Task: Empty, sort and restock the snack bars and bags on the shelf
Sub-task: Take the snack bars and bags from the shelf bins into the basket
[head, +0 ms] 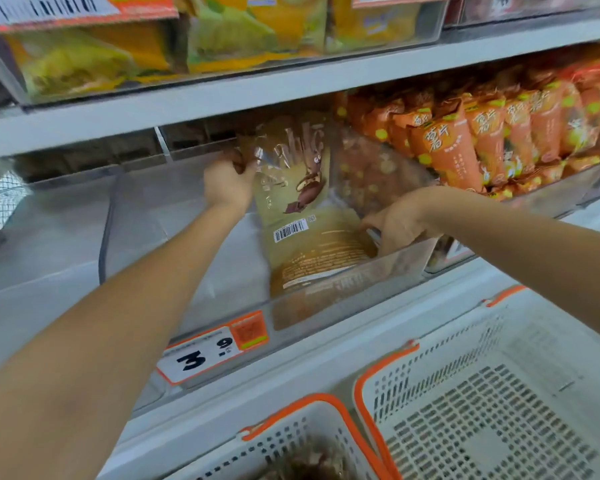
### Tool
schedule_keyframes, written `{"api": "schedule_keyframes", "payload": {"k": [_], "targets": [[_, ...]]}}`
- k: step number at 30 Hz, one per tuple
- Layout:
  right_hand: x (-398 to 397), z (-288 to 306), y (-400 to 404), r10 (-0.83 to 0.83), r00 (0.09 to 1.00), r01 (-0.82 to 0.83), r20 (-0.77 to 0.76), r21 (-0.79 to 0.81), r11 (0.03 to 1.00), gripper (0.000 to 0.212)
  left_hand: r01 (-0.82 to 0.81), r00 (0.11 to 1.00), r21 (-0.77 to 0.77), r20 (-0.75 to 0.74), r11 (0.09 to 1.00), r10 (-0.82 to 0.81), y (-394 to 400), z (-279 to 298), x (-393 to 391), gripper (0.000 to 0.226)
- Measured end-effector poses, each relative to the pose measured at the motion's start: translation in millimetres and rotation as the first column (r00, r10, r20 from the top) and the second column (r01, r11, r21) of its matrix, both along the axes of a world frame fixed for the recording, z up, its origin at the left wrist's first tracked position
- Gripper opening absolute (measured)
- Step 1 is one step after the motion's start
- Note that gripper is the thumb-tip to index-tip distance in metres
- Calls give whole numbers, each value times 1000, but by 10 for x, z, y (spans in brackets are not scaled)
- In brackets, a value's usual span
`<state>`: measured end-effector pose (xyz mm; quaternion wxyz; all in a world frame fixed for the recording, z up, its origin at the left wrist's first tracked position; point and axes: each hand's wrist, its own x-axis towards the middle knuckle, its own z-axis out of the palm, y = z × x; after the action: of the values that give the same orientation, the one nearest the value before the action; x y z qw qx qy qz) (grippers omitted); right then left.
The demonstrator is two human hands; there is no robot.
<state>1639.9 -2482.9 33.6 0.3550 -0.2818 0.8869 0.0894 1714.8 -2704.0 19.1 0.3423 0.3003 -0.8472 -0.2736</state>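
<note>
While left hand (227,183) grips the brown snack bag (293,188) and right hand (397,225) curls over the clear bin (347,289) rim, restocking looks barely begun: bin mostly bare.

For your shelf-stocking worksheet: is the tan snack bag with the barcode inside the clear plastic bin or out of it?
Inside. The tan snack bag stands leaning in the clear plastic bin; the left hand grips its top.

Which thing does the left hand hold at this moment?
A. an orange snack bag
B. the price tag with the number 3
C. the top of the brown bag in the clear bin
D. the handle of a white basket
C: the left hand grips the top edge of the brown bag, which stands in the clear bin; the orange bags lie untouched in the next bin.
</note>
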Motion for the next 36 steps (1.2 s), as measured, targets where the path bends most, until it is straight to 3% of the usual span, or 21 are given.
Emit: {"api": "schedule_keyframes", "payload": {"k": [3,7,10,13,16,17,19,22,26,28,31,36], "targets": [[-21,17,43,-125,986,139,112,-123,983,109,24,1000,-23,-20,999,-24,70,13,60,13],[135,147,80,-158,972,189,176,-179,966,69,24,998,-29,-53,999,-25,107,80,127,24],[211,257,103,-209,936,302,281,-346,888,57,-27,994,-28,-103,999,24,129,191,272,28],[328,427,158,-265,827,522,496,-500,691,34,-9,988,-58,-154,998,0,278,322,496,28],[534,677,273,-174,632,765,755,-571,299,18,37,973,-107,-223,994,-60,548,371,791,22],[639,758,326,-122,603,793,788,-577,197,17,69,964,-120,-248,990,-97,649,371,907,18],[902,890,441,-50,614,789,788,-610,70,15,149,940,-171,-281,974,-193,879,376,1175,10],[1302,996,616,60,601,797,797,-593,-114,15,241,898,-249,-310,938,-313,1254,387,1594,16],[1824,1059,874,224,570,815,791,-507,-282,10,233,854,-214,-422,949,-305,1608,487,2142,17],[2075,1081,941,294,554,827,779,-476,-299,13,222,826,-137,-500,965,-261,1690,534,2430,23],[2513,988,903,327,561,827,760,-528,-192,22,222,798,8,-576,975,-177,1808,468,2904,25],[3268,591,694,334,721,639,606,-769,14,31,53,851,219,-521,974,71,1953,3,3802,27]]}}
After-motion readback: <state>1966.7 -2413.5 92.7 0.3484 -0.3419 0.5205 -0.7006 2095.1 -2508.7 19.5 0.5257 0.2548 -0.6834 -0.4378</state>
